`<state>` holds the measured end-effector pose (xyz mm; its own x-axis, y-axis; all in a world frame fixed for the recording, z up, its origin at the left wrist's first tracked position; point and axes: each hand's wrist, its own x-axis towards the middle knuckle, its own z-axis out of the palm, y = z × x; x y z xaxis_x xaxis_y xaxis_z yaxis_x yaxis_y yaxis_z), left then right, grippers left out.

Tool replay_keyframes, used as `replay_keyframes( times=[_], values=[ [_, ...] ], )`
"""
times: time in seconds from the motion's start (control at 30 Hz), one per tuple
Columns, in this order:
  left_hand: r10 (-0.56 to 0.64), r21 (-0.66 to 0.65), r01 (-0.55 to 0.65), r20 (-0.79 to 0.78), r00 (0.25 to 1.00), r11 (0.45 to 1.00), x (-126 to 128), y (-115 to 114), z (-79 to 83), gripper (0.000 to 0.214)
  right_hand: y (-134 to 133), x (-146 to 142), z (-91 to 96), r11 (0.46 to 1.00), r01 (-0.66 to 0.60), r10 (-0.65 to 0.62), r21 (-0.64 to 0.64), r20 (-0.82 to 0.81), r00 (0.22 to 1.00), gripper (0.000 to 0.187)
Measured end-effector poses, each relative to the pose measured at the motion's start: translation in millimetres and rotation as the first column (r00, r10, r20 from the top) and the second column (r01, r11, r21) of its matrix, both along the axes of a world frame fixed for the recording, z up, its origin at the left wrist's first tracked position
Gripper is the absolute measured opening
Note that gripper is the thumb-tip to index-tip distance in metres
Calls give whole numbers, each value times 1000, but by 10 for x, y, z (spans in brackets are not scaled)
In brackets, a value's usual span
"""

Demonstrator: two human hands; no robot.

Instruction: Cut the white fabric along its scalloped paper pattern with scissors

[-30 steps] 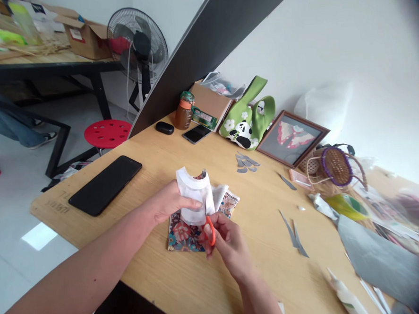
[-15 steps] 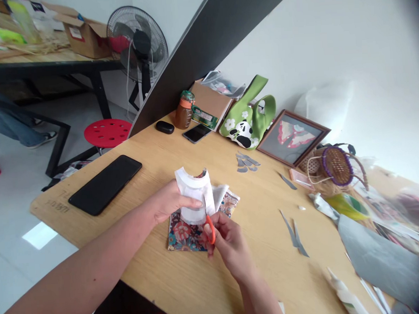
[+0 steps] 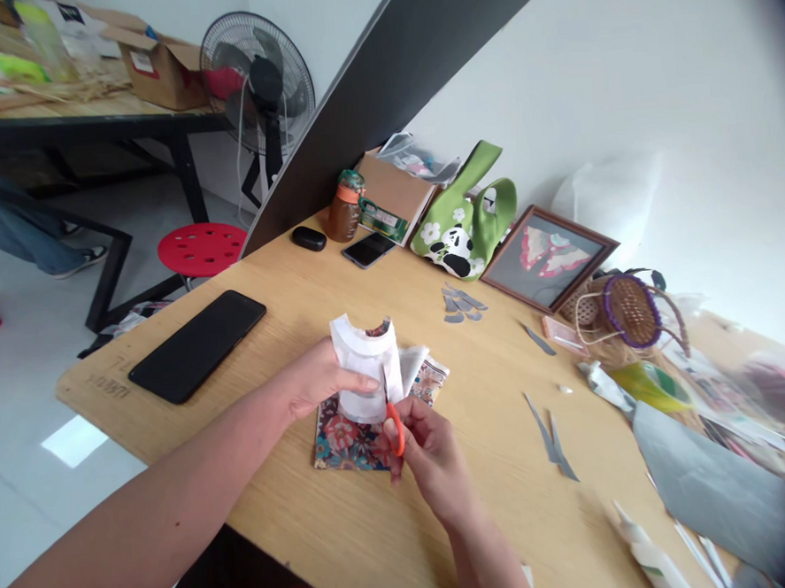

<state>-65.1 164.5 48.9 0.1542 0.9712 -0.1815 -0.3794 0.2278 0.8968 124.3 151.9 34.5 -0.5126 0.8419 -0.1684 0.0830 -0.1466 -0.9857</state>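
My left hand pinches a white paper-backed piece of fabric and holds it upright above the wooden table. My right hand grips small orange-handled scissors whose blades reach into the piece's right edge. A flat piece of floral fabric lies on the table directly under both hands.
A large black phone lies to the left. At the back stand a jar, a small phone, a green panda bag and a framed picture. Grey paper scraps, a basket and grey sheets fill the right.
The scissors and my right hand have shifted very slightly; the white piece stays held in the same place.
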Motion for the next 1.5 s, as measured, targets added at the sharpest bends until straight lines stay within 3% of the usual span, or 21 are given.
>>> replay_keyframes(
  times=[0.3, 0.53, 1.5],
  values=[
    [-26, -12, 26, 22, 999, 1000, -40, 4, 16, 42, 13, 21, -7, 1000, 13, -13, 0, -23, 1000, 40],
    [42, -48, -38, 75, 996, 998, -54, 16, 6, 43, 13, 17, -17, 1000, 14, -14, 5, -34, 999, 39],
    [-14, -3, 14, -9, 1000, 1000, -5, -3, 22, 36, -8, 7, 36, 999, 15, -15, -39, 11, 1000, 46]
  ],
)
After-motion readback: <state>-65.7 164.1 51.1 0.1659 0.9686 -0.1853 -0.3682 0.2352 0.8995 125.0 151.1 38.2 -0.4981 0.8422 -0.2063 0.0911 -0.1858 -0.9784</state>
